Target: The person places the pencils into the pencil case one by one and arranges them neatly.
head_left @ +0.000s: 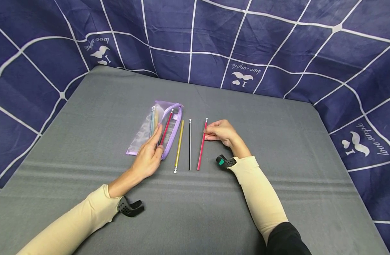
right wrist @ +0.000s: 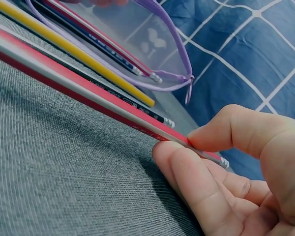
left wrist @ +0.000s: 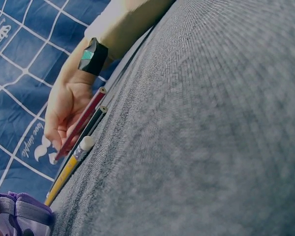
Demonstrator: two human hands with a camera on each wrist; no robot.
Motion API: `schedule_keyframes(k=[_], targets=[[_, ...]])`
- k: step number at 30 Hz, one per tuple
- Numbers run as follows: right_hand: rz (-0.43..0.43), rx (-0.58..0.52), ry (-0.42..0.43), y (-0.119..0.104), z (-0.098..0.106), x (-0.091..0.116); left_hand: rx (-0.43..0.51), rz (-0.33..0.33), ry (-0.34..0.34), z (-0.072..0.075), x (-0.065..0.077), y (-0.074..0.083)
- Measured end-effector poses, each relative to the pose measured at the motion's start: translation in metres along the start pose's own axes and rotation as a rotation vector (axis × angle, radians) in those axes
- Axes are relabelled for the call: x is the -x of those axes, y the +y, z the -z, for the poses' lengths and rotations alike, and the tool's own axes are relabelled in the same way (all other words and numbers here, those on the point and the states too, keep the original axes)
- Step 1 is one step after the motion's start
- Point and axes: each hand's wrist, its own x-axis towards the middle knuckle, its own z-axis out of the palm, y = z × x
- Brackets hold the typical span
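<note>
A red striped pencil [head_left: 201,150] is pinched between the thumb and fingers of my right hand [head_left: 223,131]; in the right wrist view its silver eraser end [right wrist: 223,161] sticks out past the fingers. My left hand [head_left: 147,157] holds a see-through pencil case [head_left: 140,136] with purple trim by its near end, the thumb at the zipper edge. The case gapes on its right side. Inside lie another red pencil [head_left: 166,128] and several more, partly hidden by the left hand. Between the case and my right hand lie a yellow pencil [head_left: 179,147] and a black pencil [head_left: 190,145].
The grey cloth-covered table [head_left: 278,141] extends around both hands. A blue curtain [head_left: 214,39] with white lines hangs behind and beside it. Black straps [head_left: 130,208] are on both wrists over beige sleeves.
</note>
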Motion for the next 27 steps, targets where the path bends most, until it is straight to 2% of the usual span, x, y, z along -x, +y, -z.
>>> schedule_keyframes(k=[8,27], targets=[[0.017,-0.023,0.001,-0.003,-0.002,-0.002,0.002,-0.005,-0.004,0.000,0.000,0.001],[0.067,-0.120,0.009,-0.012,-0.023,-0.011,0.004,-0.010,-0.002,0.001,0.000,0.001]])
